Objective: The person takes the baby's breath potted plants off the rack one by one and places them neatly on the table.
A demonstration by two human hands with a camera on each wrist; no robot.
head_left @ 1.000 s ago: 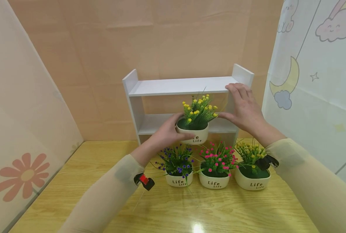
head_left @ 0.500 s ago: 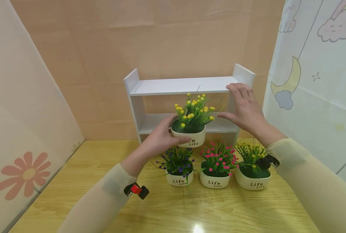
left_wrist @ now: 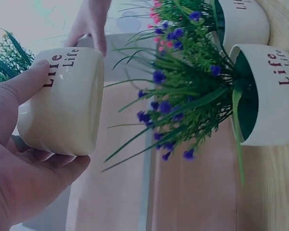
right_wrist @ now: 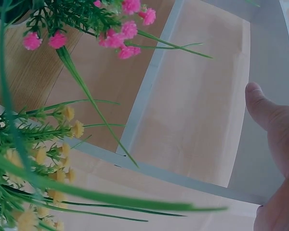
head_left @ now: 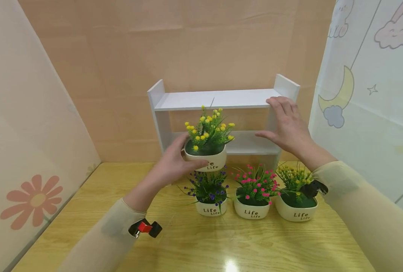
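My left hand (head_left: pixel 171 160) grips a cream oval flowerpot (head_left: pixel 215 162) lettered "Life", its thumb across the front. Artificial yellow flowers (head_left: pixel 206 130) and grass stand in it. The pot is held in the air before the left part of a white shelf unit (head_left: pixel 218 99), above a pot of purple flowers (head_left: pixel 211 207). In the left wrist view, the fingers curl round the held pot (left_wrist: pixel 70 110). My right hand (head_left: pixel 289 122) rests its fingers at the right end of the top board, with the thumb (right_wrist: pixel 260 103) held out apart from them.
A pot of pink flowers (head_left: pixel 252 209) and another pot of yellow flowers (head_left: pixel 296 211) stand in a row with the purple one on the wooden table (head_left: pixel 194 245). Printed cloth walls (head_left: pixel 364 124) close off both sides, and a plain one (head_left: pixel 120 75) the back.
My left hand has carried the yellow-flowered pot leftward, away from my right hand and across the front of the shelf unit. The right hand keeps its place on the top board.
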